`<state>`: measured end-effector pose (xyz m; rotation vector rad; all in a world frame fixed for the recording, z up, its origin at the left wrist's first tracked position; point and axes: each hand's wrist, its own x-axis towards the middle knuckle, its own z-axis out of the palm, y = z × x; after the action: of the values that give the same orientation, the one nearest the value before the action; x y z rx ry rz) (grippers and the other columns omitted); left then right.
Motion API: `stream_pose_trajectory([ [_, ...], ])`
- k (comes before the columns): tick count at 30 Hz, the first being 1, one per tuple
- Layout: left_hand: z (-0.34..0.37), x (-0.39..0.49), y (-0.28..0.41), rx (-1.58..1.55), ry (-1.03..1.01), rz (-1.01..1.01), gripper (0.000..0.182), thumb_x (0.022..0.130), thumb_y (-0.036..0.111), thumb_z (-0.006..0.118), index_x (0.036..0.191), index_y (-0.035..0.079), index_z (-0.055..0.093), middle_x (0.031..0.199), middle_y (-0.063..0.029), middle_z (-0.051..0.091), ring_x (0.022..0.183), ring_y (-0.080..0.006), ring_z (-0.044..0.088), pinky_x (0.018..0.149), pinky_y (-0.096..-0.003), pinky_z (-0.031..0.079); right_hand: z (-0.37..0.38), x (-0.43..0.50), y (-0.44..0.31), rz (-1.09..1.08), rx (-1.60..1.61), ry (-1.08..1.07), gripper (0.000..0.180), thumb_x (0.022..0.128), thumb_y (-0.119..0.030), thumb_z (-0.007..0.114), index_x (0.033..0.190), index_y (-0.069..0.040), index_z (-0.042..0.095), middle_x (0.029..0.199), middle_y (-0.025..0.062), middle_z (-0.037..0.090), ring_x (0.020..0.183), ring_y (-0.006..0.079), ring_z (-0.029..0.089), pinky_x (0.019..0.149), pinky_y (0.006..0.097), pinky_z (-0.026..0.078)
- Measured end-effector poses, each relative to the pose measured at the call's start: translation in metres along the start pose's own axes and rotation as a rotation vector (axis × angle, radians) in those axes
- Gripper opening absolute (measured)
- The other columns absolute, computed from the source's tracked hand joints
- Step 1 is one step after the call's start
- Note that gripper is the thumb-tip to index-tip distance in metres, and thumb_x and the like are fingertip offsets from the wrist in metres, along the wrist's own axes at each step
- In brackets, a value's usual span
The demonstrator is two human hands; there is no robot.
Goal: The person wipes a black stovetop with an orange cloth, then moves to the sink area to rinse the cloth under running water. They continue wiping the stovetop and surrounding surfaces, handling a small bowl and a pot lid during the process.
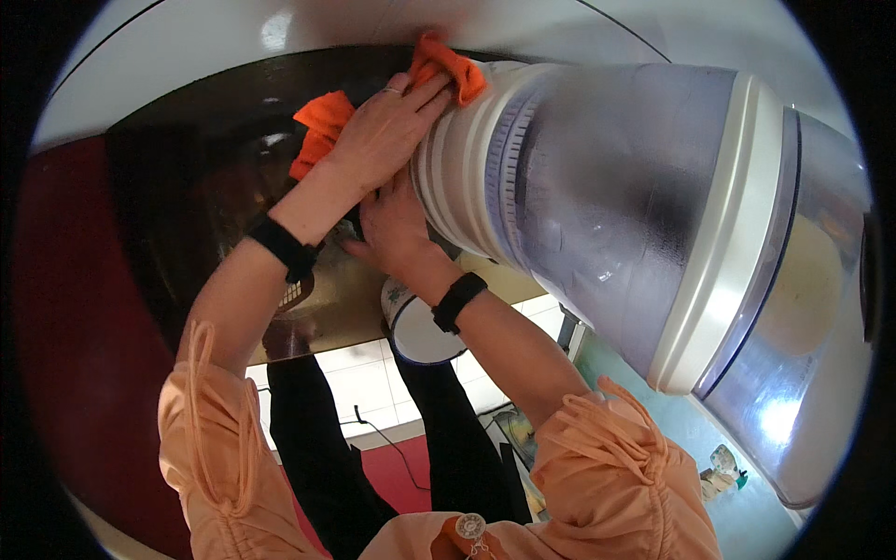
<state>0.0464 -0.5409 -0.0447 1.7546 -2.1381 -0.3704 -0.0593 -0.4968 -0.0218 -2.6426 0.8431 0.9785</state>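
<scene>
My left hand (383,134) presses an orange cloth (448,68) against the striped lower section of a large translucent water container (609,189). More of the same cloth sticks out on the other side of the hand. Below it, my right hand (393,222) is against or close beside the container's lower section, thumb spread outward. The right fingertips are hidden behind my left hand, so their grip is unclear. Pale bands ring the container, and a thick cream-coloured ring (728,231) circles its upper part.
A white mug (427,332) with a dark blue rim stands below my right wrist, near the edge of the dark glossy tabletop (189,189). Pale wall panels (336,24) rise behind. A small figurine (722,472) is on the pale green surface at lower right.
</scene>
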Motion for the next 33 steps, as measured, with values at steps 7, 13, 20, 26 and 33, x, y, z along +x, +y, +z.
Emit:
stream_pose_trajectory([
  [7,0.020,0.046,-0.017,0.096,-0.065,0.137,0.049,0.092,0.016,0.045,0.140,0.013,0.042,0.148,-0.0051,0.039,0.139,-0.0295,0.031,0.115,-0.0396,0.028,-0.008,-0.001,0.001,0.081,0.015,-0.007,0.115,0.074,-0.067,0.062,0.146,0.011,0.017,0.147,0.0388,0.018,0.139,0.0498,0.015,0.115,0.0548,0.004],
  [13,0.033,0.049,-0.007,-0.013,-0.015,0.021,0.051,0.092,0.015,0.044,0.144,0.015,0.039,0.150,-0.0034,0.037,0.139,-0.0289,0.032,0.116,-0.0406,0.027,-0.001,-0.007,0.008,0.021,0.126,0.103,0.112,0.076,-0.063,0.064,0.146,0.010,0.018,0.147,0.0378,0.018,0.140,0.0490,0.013,0.116,0.0529,0.006],
  [20,0.012,-0.047,-0.028,-0.048,-0.120,-0.024,0.055,0.088,0.012,0.049,0.143,0.012,0.039,0.144,-0.0045,0.044,0.136,-0.0260,0.036,0.111,-0.0371,0.036,-0.008,0.007,-0.011,-0.043,-0.015,0.021,0.094,0.083,-0.064,0.052,0.140,0.009,0.036,0.148,0.0239,0.032,0.140,0.0421,0.021,0.116,0.0508,0.005],
  [26,-0.001,-0.056,-0.027,-0.403,-0.012,0.076,0.057,0.091,0.013,0.047,0.146,0.017,0.035,0.147,-0.0074,0.041,0.136,-0.0284,0.036,0.112,-0.0408,0.034,-0.008,0.001,-0.033,-0.055,0.056,-0.013,0.103,0.077,-0.064,0.062,0.144,0.007,0.029,0.149,0.0326,0.023,0.139,0.0483,0.018,0.115,0.0543,0.008],
  [33,0.023,0.031,-0.041,0.022,0.004,0.194,0.055,0.093,0.018,0.045,0.147,0.015,0.034,0.150,-0.0062,0.036,0.136,-0.0235,0.038,0.114,-0.0382,0.032,-0.004,-0.009,-0.031,0.037,0.094,0.086,0.111,0.076,-0.065,0.062,0.146,0.010,0.019,0.148,0.0378,0.018,0.139,0.0493,0.015,0.115,0.0533,0.006],
])
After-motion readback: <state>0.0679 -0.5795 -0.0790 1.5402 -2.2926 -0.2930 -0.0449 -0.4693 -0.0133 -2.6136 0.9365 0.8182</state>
